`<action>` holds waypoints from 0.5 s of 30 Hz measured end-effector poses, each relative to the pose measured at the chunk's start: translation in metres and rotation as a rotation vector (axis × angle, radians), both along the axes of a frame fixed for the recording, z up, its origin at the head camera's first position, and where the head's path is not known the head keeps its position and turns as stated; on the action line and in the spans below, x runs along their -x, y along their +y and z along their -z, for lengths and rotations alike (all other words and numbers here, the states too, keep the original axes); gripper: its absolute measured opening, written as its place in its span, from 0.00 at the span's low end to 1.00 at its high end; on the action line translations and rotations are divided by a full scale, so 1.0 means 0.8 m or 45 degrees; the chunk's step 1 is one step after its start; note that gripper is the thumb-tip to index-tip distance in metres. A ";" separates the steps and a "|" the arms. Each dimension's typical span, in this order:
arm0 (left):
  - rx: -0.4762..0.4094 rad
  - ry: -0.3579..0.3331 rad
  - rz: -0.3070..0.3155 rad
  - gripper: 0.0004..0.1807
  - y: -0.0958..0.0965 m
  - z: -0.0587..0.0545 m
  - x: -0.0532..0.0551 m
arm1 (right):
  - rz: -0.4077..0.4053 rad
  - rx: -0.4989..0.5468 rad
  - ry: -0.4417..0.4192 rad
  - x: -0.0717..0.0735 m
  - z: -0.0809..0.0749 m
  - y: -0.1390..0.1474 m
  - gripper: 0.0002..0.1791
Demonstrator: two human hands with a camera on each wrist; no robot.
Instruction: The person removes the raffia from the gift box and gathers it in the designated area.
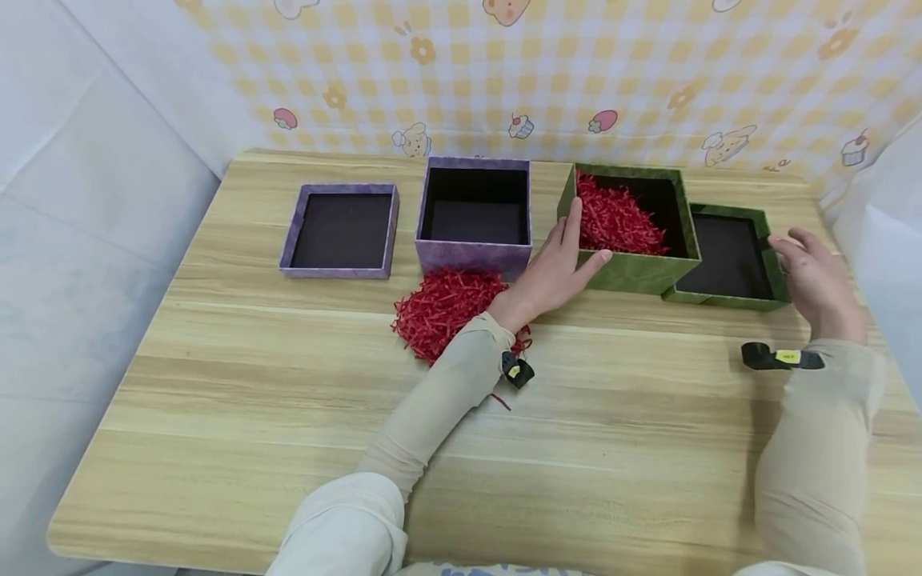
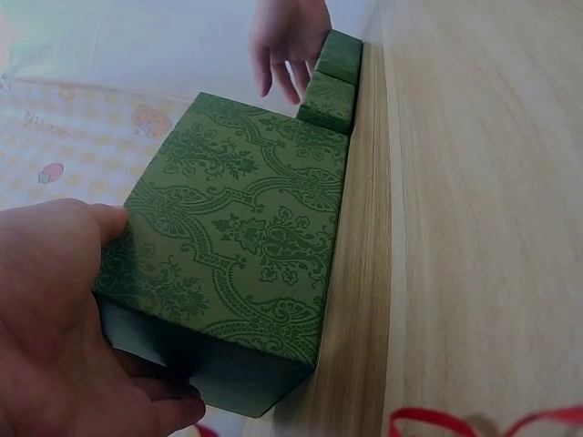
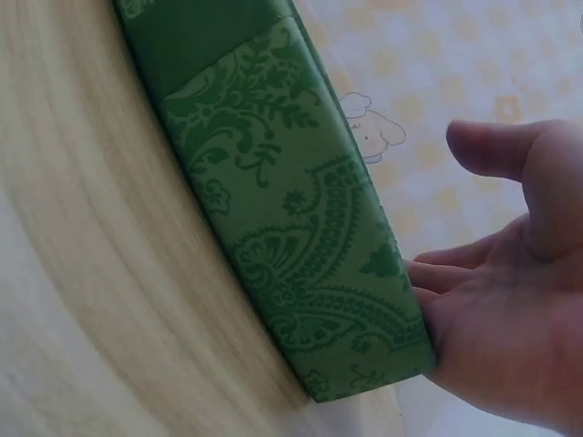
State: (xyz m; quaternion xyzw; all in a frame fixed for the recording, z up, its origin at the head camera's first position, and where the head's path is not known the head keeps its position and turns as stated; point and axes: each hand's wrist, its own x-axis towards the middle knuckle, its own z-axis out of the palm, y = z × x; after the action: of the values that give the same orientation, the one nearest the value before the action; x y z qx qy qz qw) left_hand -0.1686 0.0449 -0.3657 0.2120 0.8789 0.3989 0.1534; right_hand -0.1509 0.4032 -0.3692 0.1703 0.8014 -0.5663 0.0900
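A green patterned box point(image 1: 634, 274) stands uncovered at the right, with red paper shreds point(image 1: 615, 216) heaped inside. My left hand point(image 1: 551, 268) touches its near left corner, the thumb by the front rim and the extended fingers along the left side. In the left wrist view that hand point(image 2: 55, 309) lies against the box point(image 2: 237, 218). Right of the box lies its green lid point(image 1: 742, 302), hollow side up. My right hand point(image 1: 821, 280) is at the lid's right side, fingers loosely bent. In the right wrist view its fingers pass behind the lid point(image 3: 301, 228), and the thumb stands apart.
A purple box point(image 1: 471, 256) with a dark interior stands left of the green one. Farther left lies a purple lid point(image 1: 338, 272), hollow side up. More red paper shreds point(image 1: 435, 312) are piled before the purple box, partly behind my left forearm. A checked cloth point(image 1: 461, 88) hangs behind the table.
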 end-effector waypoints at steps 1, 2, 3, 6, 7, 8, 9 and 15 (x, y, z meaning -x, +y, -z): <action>0.001 -0.001 0.000 0.45 0.000 0.001 0.000 | 0.039 0.100 0.022 -0.001 0.001 -0.001 0.44; 0.003 -0.006 0.002 0.44 0.000 0.001 0.000 | 0.072 0.184 0.051 -0.002 0.002 -0.002 0.44; 0.003 -0.004 0.004 0.44 0.000 0.002 0.000 | 0.110 0.264 0.083 -0.004 0.003 -0.003 0.43; 0.005 -0.005 0.015 0.44 0.001 0.002 0.000 | 0.180 0.438 0.196 -0.010 0.002 -0.005 0.40; 0.004 -0.004 0.018 0.44 0.001 0.002 0.000 | 0.196 0.458 0.230 -0.011 0.000 -0.007 0.39; 0.003 -0.003 0.019 0.44 0.001 0.002 0.000 | 0.205 0.468 0.261 -0.013 -0.003 -0.008 0.38; 0.004 -0.001 0.019 0.44 0.001 0.001 0.000 | 0.214 0.468 0.295 -0.014 -0.006 -0.010 0.37; 0.019 0.012 0.015 0.44 0.000 0.002 0.002 | 0.226 0.354 0.518 -0.018 -0.034 -0.037 0.25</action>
State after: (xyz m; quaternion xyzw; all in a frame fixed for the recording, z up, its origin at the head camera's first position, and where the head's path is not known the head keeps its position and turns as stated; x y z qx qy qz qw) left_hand -0.1706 0.0448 -0.3675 0.2178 0.8813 0.3903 0.1532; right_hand -0.1368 0.3732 -0.3421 0.1083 0.6994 -0.6992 -0.1005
